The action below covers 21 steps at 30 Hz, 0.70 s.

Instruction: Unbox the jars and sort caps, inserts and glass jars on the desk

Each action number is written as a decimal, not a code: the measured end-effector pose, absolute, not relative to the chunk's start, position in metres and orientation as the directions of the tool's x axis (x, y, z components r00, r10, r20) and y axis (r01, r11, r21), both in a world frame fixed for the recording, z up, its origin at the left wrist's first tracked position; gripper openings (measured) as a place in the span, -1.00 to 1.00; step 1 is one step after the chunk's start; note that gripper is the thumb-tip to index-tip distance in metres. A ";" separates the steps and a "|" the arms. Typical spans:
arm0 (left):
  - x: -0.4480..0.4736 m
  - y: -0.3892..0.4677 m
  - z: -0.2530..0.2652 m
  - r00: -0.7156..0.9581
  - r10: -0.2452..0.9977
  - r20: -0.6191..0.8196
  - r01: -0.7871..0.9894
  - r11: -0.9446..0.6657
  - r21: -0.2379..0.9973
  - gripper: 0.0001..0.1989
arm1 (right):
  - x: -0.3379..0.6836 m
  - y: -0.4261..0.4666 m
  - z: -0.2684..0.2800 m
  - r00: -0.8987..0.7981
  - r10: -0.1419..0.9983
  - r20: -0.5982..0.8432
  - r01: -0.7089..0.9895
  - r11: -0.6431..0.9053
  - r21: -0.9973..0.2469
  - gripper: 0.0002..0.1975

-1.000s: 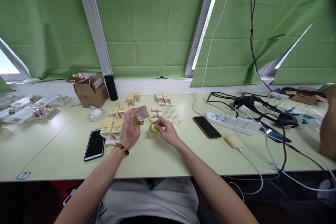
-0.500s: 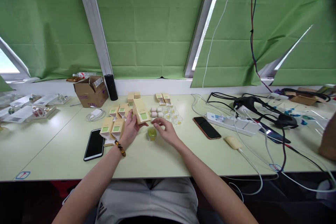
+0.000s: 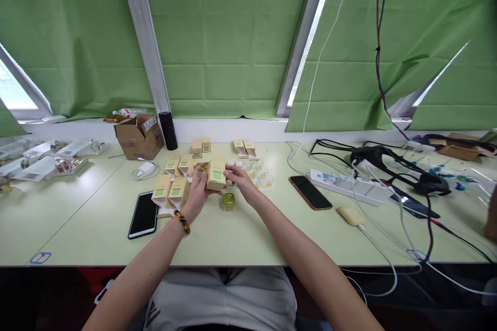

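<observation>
My left hand (image 3: 197,195) is wrapped round a small cream carton (image 3: 216,172) with a green square on its face, held tilted above the table. The fingers of my right hand (image 3: 245,185) are bent together at the carton's right edge, seemingly pinching it. Just below, a squat green glass bottle (image 3: 228,202) stands on the table. To the left of my left hand are several cartons (image 3: 179,190) of the same kind, with open flaps. Behind my right hand stand several small clear containers (image 3: 265,178) with yellow spots, partly hidden by the fingers.
A black phone (image 3: 142,215) lies left of the cartons, another phone (image 3: 310,192) to the right. Beyond it are a white power strip (image 3: 349,186), trailing cables and a black headset (image 3: 399,165). A brown cardboard box (image 3: 140,137) and a black cylinder (image 3: 168,131) stand at the back.
The carton has come more upright and turned in my left hand. My right hand has moved up and left, from beside the carton to its edge. The view has shifted slightly.
</observation>
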<state>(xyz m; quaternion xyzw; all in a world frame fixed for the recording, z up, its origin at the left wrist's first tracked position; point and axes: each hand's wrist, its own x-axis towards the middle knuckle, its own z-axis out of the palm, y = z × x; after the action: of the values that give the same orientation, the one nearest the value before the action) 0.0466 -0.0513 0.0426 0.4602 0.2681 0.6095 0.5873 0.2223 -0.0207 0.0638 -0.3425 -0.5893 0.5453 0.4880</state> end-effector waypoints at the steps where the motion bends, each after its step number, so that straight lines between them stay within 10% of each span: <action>1: 0.046 -0.051 0.042 0.091 0.966 0.242 -0.448 -0.177 0.876 -0.43 | 0.222 -0.019 0.063 -0.275 0.943 0.187 -0.133 0.155 -0.979 -0.42; 21: 0.052 -0.060 0.042 0.116 0.879 0.463 -0.135 -0.448 0.884 -0.37 | 0.216 -0.023 0.049 -0.082 0.969 0.234 -0.217 0.212 -0.953 -0.45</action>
<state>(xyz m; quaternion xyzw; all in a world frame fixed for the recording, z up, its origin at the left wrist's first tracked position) 0.0521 -0.0600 0.0416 0.6119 0.3038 0.5912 0.4288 0.2162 -0.0233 0.0493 -0.3582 -0.5246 0.5156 0.5750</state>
